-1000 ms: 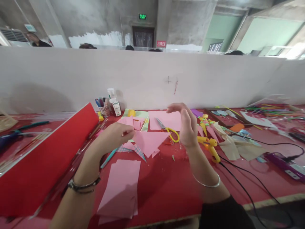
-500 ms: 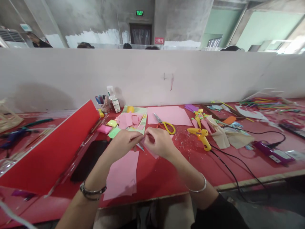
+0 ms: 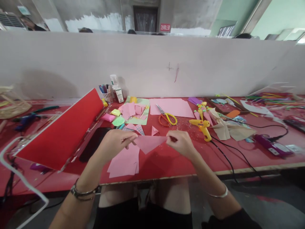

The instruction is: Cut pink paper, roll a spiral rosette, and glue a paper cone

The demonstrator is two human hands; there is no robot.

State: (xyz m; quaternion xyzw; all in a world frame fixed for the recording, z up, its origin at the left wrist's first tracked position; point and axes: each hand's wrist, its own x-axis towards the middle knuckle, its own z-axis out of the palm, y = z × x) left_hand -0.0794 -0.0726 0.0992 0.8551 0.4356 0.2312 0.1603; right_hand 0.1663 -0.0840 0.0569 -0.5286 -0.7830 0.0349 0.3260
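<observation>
Standing at the back of the bench (image 3: 166, 162), left of frame centre, a patterned cup (image 3: 106, 97) holds upright coloured pens (image 3: 103, 88), with a white bottle (image 3: 113, 83) and a small box (image 3: 119, 94) just beside it. The left hand (image 3: 116, 141) and right hand (image 3: 181, 143), each closed in a pinch, grip opposite upper corners of a pink paper triangle (image 3: 149, 143), which is stretched between them at lower centre of the frame, above the bench. Loose pink sheets (image 3: 124, 162) lie under the triangle; yellow-handled scissors (image 3: 168, 118) and a yellow glue gun (image 3: 202, 127) lie beyond the right hand.
</observation>
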